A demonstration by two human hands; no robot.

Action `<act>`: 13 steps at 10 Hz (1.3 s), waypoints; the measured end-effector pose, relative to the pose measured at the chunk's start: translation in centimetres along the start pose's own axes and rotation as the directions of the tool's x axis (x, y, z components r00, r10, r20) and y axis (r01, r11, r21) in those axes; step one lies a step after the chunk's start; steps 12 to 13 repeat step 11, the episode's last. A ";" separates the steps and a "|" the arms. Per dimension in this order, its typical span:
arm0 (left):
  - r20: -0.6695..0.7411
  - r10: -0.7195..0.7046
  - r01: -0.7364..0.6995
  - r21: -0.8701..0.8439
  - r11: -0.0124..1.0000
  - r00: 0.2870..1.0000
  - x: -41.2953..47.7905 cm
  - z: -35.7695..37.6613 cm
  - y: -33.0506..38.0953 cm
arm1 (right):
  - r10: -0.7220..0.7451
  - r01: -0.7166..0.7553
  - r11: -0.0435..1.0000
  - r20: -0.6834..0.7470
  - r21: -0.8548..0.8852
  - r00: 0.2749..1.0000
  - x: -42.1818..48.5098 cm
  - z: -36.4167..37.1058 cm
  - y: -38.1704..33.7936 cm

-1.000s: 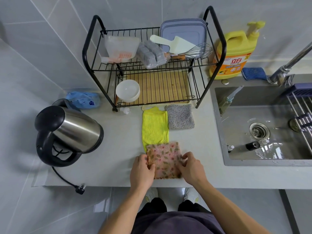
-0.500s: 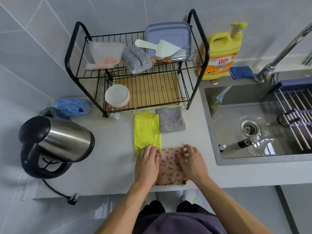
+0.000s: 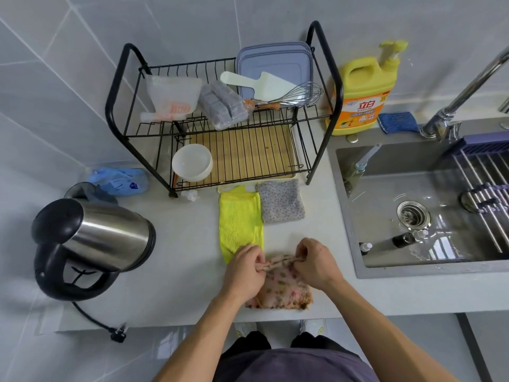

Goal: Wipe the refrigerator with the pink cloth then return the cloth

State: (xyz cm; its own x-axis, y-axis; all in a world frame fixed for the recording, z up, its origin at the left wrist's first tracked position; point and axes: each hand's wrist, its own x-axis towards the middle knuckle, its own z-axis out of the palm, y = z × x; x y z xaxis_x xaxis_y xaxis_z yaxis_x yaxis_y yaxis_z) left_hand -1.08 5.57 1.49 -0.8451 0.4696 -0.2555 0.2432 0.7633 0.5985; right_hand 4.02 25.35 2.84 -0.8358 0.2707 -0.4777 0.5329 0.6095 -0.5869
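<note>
Only readable thing is the yellow dish soap jug point(image 3: 363, 89) by the sink. Its orange label point(image 3: 364, 109) says "立白" in big red characters. The smaller print under that is too blurry to make out.

Grey counter point(image 3: 179, 266): kettle point(image 3: 104, 238), black dish rack point(image 3: 234, 133), yellow cloth point(image 3: 239, 221), grey cloth point(image 3: 282, 201), pink cloth point(image 3: 283, 290) at front edge, detergent jug point(image 3: 363, 86).

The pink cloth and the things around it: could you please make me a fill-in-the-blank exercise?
The left hand and right hand both pinch the pink cloth, which lies on the ____. Just right of the yellow cloth lies the ____. The white bowl sits on the ____ shelf of the rack.
Missing: counter; grey cloth; lower.
</note>
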 end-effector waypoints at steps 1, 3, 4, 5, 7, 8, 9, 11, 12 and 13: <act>-0.029 -0.132 0.124 -0.199 0.972 0.991 1.0 -1.2 1.3 | -0.039 0.050 0.994 -0.109 0.097 0.993 0.1 -2.0 -0.7; -0.308 0.029 -0.118 -0.275 0.954 0.951 2.9 -3.7 4.3 | -0.248 0.337 0.931 -0.434 0.139 0.866 -0.7 -5.0 -2.7; -0.348 0.178 -0.244 -0.156 0.957 0.921 2.7 -3.0 4.3 | -0.363 0.415 0.910 -0.468 0.009 0.806 -0.6 -4.6 -1.5; -0.145 0.197 -0.193 0.041 0.980 0.970 1.2 -0.3 2.8 | -0.423 0.380 0.905 -0.311 -0.189 0.851 -0.5 -2.6 2.0; 0.040 0.122 -0.128 0.256 0.958 0.992 -1.9 3.9 0.4 | -0.340 0.292 0.889 -0.083 -0.352 0.937 -2.2 1.8 6.0; -0.017 0.144 -0.133 0.297 0.945 0.989 -1.8 4.2 0.3 | -0.353 0.278 0.884 -0.146 -0.375 0.924 -2.5 2.6 5.7; -0.017 0.164 -0.152 0.287 0.946 0.986 -1.9 3.7 0.5 | -0.367 0.283 0.882 -0.171 -0.378 0.914 -2.8 2.6 5.7; -0.096 0.225 -0.194 0.257 0.947 0.970 -3.1 3.8 0.0 | -0.393 0.313 0.895 -0.229 -0.317 0.891 -3.4 2.8 6.7; -0.096 0.225 -0.194 0.257 0.947 0.970 -3.1 3.8 0.0 | -0.393 0.313 0.895 -0.229 -0.317 0.891 -3.4 2.8 6.7; -0.096 0.225 -0.194 0.257 0.947 0.970 -3.1 3.8 0.0 | -0.393 0.313 0.895 -0.229 -0.317 0.891 -3.4 2.8 6.7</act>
